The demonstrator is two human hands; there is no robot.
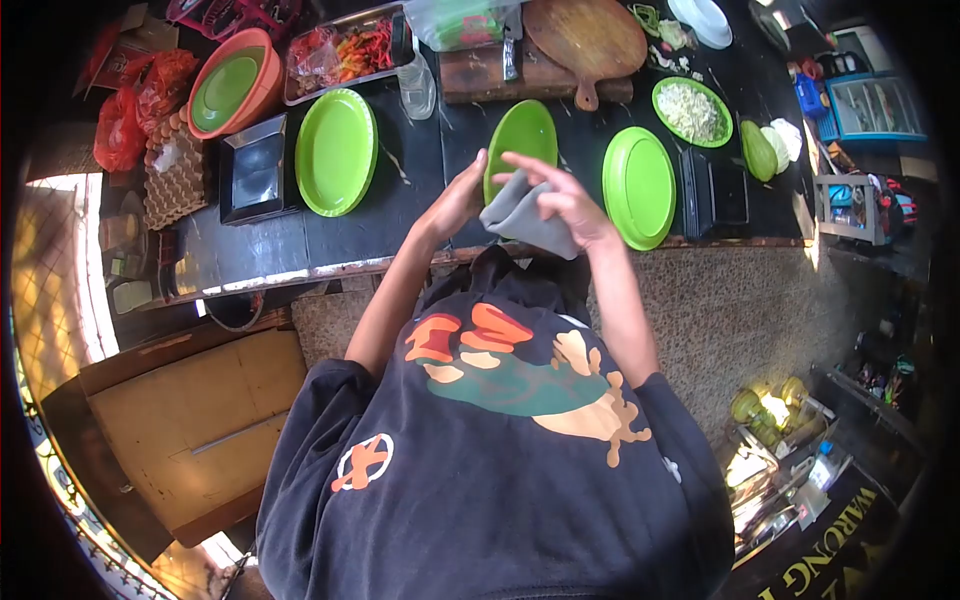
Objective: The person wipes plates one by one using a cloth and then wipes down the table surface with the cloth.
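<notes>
Between my hands a green oval plate [522,135] stands tilted above the dark counter. My left hand [455,200] is at its left edge, fingers pressed together against the rim. A grey cloth [530,217] hangs from my right hand [565,195], which is in front of the plate's lower right part with some fingers stretched out. Another green oval plate [337,152] lies to the left, and a green plate [639,188] lies upside down or stacked to the right.
Black square dishes [254,170] lie at the left. Behind are an orange basin [262,85], a tray of cut peppers [362,50], a round wooden board [585,40] and a knife [510,60]. At the right are a plate of chopped white food [690,112] and a green vegetable [759,152].
</notes>
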